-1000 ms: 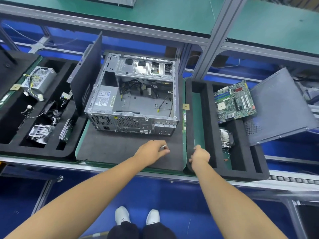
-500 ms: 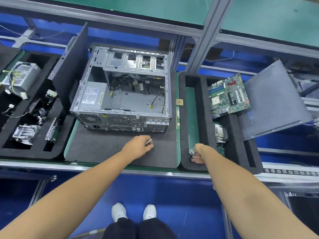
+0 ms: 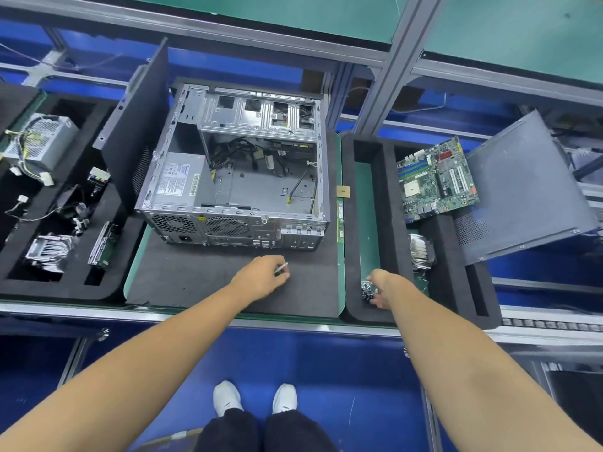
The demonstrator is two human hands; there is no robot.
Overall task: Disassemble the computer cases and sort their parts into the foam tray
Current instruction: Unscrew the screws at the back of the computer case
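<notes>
Two hands are out over the tabletop (image 3: 287, 322), and compared with half a second ago little has shifted: the right hand (image 3: 383, 287), which a second ago hovered in a fist above the near rim of the foam tray (image 3: 452, 282), has stayed down in the tray's long left compartment, its fingers curled round a small cluster of shiny metal parts (image 3: 368, 289) at the compartment's near end, so this grip is clenched on those parts. The left hand (image 3: 261, 277) has stayed on the dark mat (image 3: 182, 282) just in front of the computer case (image 3: 235, 177), fingers curled and pinching a thin silvery tool (image 3: 281, 268) whose tip sticks out to the right; its kind cannot be told. Both forearms reach forward and slightly inward from the lower corners, the left wrist resting low over the mat, the right wrist bent down into the tray. The case lies open side up, a power supply (image 3: 177, 181) and loose cables inside. In the foam tray a motherboard (image 3: 437, 179) leans at the far right slot, a heatsink (image 3: 421, 251) sits below it, and a grey side panel (image 3: 525, 187) rests tilted against the tray's right edge. A second foam tray (image 3: 65, 290) to the left holds another power supply (image 3: 42, 141), a heatsink and small boards.
</notes>
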